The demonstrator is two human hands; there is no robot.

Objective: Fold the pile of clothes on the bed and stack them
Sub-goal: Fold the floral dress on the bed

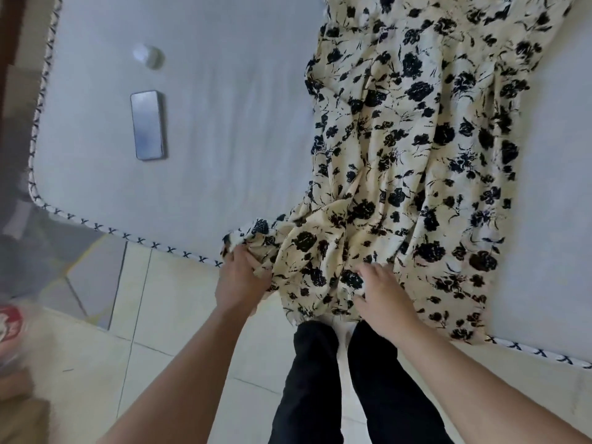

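1. Lengthwise across the bed [224, 129] lies a cream dress [413, 149] with black flowers, its hem hanging over the near edge.
2. Left hand [240, 283] grips a bunched hem corner.
3. Right hand [381, 293] pinches the hem beside it, fingers curled.
4. Left of the dress lie a phone [148, 125] and a small round object [149, 56].

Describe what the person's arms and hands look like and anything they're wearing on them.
Both forearms are bare, with no sleeves in view. The left hand and right hand wear no gloves, and no rings, watch or bracelets show. Below them, the legs are in black trousers.
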